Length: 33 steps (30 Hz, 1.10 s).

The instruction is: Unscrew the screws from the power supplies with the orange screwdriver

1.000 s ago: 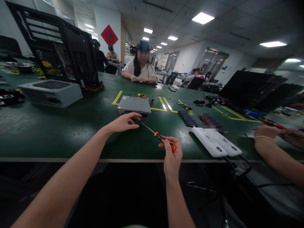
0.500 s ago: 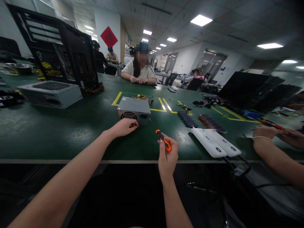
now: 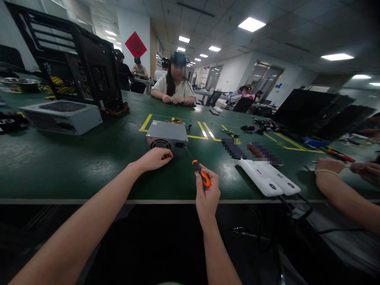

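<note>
A grey power supply box [image 3: 167, 137] lies on the green table [image 3: 74, 166], its fan grille facing me. My left hand [image 3: 156, 158] rests on the table just in front of that grille, fingers curled together in a pinch; what it holds is too small to see. My right hand [image 3: 207, 192] is closed around an orange-handled screwdriver [image 3: 200, 172]. The thin shaft points up and left towards the box's front right corner.
A second power supply [image 3: 63, 115] and a black computer case [image 3: 74, 63] stand at the left. Two white power strips [image 3: 269, 180] lie to the right. A co-worker's hands [image 3: 344, 168] rest at the far right, and another person sits across the table.
My left hand has drawn back from the box's front and curled its fingers. My right hand has swung the screwdriver more upright, its tip now nearer the box's right corner.
</note>
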Each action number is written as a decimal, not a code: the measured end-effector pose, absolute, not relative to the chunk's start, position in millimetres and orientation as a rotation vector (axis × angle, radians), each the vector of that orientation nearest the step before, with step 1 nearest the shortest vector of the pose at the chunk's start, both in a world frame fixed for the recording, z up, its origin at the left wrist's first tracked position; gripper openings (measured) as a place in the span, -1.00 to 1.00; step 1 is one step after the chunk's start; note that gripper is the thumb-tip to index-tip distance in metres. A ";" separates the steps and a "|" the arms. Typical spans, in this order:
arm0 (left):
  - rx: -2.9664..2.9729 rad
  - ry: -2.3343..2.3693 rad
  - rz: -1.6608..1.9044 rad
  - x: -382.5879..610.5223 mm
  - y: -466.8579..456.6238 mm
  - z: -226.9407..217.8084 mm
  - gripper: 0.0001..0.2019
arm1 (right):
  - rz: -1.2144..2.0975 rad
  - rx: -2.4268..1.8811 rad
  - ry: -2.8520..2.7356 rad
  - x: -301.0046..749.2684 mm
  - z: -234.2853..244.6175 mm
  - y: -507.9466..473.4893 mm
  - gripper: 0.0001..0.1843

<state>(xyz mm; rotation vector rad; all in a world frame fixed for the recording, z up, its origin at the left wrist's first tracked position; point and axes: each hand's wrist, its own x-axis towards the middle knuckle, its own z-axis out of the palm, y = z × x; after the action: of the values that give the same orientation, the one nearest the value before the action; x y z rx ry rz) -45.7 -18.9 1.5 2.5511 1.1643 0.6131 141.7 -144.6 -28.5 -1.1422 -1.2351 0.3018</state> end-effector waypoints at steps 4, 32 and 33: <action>2.605 1.185 0.663 -42.0 -22.5 3.3 -0.79 | 0.238 -1.179 -1.315 141.0 -28.8 -142.9 -0.80; 2.785 1.628 1.238 -22.2 -29.0 7.9 -0.59 | -0.311 -0.943 -1.615 122.0 -8.0 -122.8 -0.75; 2.785 1.634 1.237 -22.4 -28.8 7.9 -0.59 | -0.293 -0.932 -1.627 121.7 -8.1 -123.5 -0.74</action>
<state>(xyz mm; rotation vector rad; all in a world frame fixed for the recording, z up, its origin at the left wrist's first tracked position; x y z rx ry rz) -22.4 -28.8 7.9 2.7845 1.6338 1.2373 121.7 -123.5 -8.1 -0.9319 -1.6271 -0.2933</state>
